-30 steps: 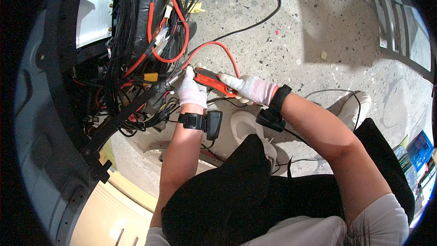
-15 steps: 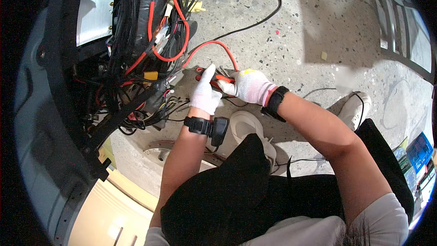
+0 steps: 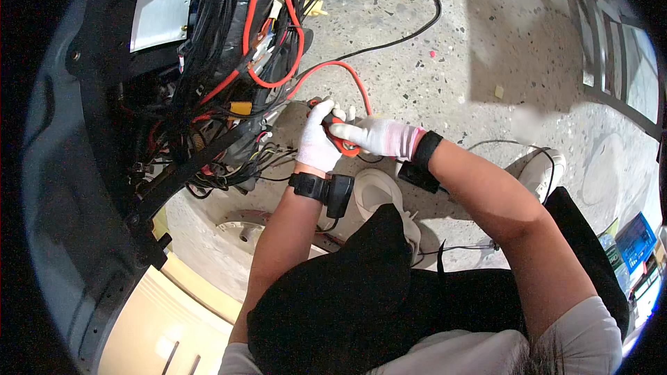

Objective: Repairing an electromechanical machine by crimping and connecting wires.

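My left hand (image 3: 320,140), in a white glove, is closed round a hand tool (image 3: 345,146) with orange-red and black handles, much like pliers. Its jaws are mostly hidden by my fingers. My right hand (image 3: 384,136), also gloved, comes in from the right, with its fingers pressed onto the tool's handles. A thick red cable (image 3: 351,69) arches over from the wire bundle and runs down behind the fingers of my right hand. Whether the tool touches the cable cannot be seen.
At left, a dense bundle of black wires (image 3: 201,48) with connectors hangs in a dark metal frame (image 3: 104,167). A black cable (image 3: 396,38) with a ring terminal lies on the speckled floor (image 3: 500,42). My shoes (image 3: 375,191) are close below my hands. A cream panel (image 3: 160,319) stands lower left.
My right hand has turned and its fingers now lie stretched over the tool. The tool has swung so its orange-red handle ends point down and right. The whole view has shifted slightly.
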### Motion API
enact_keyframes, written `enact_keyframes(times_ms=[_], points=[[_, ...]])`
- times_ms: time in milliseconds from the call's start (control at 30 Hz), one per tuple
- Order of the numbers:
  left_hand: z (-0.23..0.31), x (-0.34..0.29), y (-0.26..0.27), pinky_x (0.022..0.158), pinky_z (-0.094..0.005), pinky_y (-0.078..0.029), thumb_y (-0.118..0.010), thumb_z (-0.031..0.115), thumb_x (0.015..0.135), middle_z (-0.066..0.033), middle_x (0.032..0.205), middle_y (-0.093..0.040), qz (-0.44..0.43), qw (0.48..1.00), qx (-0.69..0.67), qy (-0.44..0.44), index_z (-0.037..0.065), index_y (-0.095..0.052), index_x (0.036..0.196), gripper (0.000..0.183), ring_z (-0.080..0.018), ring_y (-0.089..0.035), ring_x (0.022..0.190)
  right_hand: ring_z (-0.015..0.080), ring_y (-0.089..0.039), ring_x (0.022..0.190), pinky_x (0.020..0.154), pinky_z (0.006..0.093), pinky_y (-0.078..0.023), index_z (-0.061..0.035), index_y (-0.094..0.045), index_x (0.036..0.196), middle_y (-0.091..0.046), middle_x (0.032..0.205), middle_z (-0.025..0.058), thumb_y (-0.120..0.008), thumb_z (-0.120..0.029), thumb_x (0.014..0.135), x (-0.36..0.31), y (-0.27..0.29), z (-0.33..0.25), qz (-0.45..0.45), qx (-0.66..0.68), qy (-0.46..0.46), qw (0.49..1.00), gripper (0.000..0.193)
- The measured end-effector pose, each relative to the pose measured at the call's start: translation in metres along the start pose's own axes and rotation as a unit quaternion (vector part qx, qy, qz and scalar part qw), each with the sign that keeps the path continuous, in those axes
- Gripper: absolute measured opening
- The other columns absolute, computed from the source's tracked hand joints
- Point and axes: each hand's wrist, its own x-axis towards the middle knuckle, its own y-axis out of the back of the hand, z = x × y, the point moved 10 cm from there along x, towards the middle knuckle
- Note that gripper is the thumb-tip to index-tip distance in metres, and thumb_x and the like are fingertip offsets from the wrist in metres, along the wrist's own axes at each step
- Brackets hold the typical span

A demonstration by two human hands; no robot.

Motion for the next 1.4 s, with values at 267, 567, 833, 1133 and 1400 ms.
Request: enact_keyframes(times_ms=[267,567,833,1133,1400], points=[[-0.005,-0.003,-0.002,0.078,-0.0405,-0.048,-0.059,0.018,0.082,-0.0054,0.073,-0.055,0.014,0.999,-0.035,-0.007,0.008,-0.049,0.078,0.014,-0.0234,-0.058,0.075,0.0088,-0.037,0.045,0.042,0.0241,-0.028,-0.0114,-0.058,0.071,-0.046,0.054,-0.0023,-0.053,-0.072,0.071,-0.013,-0.005,-0.009,-0.028,0.141,-0.028,0.989,0.060],[0.000,-0.003,0.003,0.079,-0.0385,-0.048,-0.055,0.020,0.084,-0.0037,0.081,-0.057,0.002,1.000,-0.007,-0.021,0.010,-0.055,0.090,0.012,-0.0200,-0.058,0.082,0.0279,-0.055,0.061,0.061,0.0407,-0.043,0.0045,-0.061,0.090,-0.057,0.066,0.0192,-0.046,-0.075,0.071,-0.001,0.013,-0.020,0.046,-0.111,0.039,0.992,0.083],[0.000,0.005,0.003,0.082,-0.0390,-0.047,-0.055,0.016,0.084,-0.0023,0.075,-0.056,-0.040,0.997,-0.047,-0.043,0.010,-0.053,0.082,0.007,-0.0187,-0.057,0.077,0.0222,-0.057,0.077,0.071,0.0340,-0.045,-0.0011,-0.061,0.097,-0.063,0.083,0.0157,-0.058,-0.054,0.071,0.014,-0.011,0.001,-0.074,-0.070,-0.044,0.994,0.059],[-0.010,0.002,0.001,0.080,-0.0365,-0.047,-0.055,0.016,0.083,-0.0039,0.075,-0.057,-0.016,0.998,-0.061,0.009,0.009,-0.053,0.083,0.008,-0.0208,-0.058,0.074,0.0246,-0.061,0.079,0.068,0.0341,-0.046,0.0022,-0.061,0.098,-0.063,0.086,0.0178,-0.063,-0.042,0.070,0.002,0.006,-0.008,-0.018,-0.165,-0.119,0.979,0.052],[0.000,0.002,0.011,0.072,-0.0363,-0.049,-0.060,0.023,0.083,-0.0059,0.082,-0.061,0.061,0.995,0.068,0.029,0.009,-0.056,0.087,0.015,-0.0210,-0.059,0.076,0.0310,-0.061,0.094,0.081,0.0356,-0.047,-0.0019,-0.062,0.102,-0.064,0.098,0.0205,-0.062,-0.038,0.067,-0.004,0.013,-0.026,0.008,-0.186,-0.089,0.979,0.050]])
